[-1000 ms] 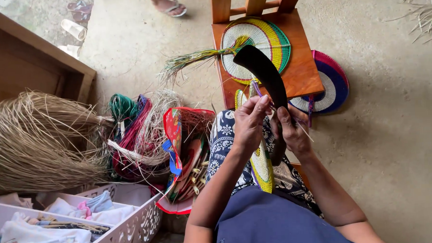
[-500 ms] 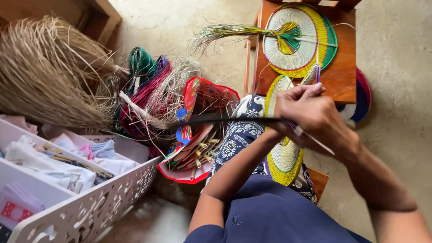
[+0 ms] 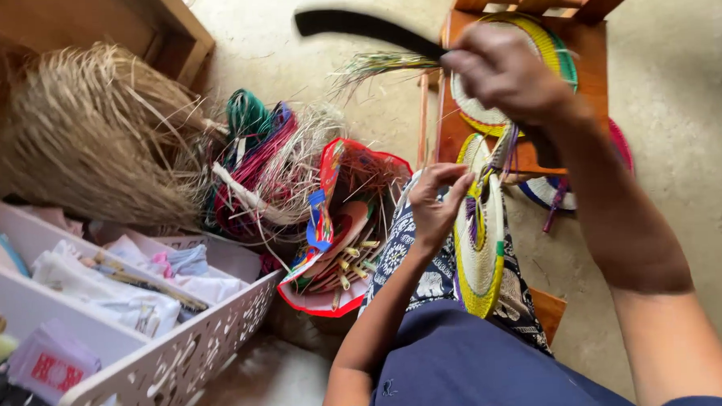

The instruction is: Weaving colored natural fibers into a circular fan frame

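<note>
Right hand (image 3: 504, 74) raised, gripping one black curved blade (image 3: 355, 23) — left hand (image 3: 437, 200) pinching one of three woven fans (image 3: 481, 247).

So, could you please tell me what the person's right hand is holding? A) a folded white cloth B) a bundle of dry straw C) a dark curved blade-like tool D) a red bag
C: the right hand is raised over the wooden chair and grips a dark curved tool, while the left hand steadies the round woven fan on the lap.
</note>
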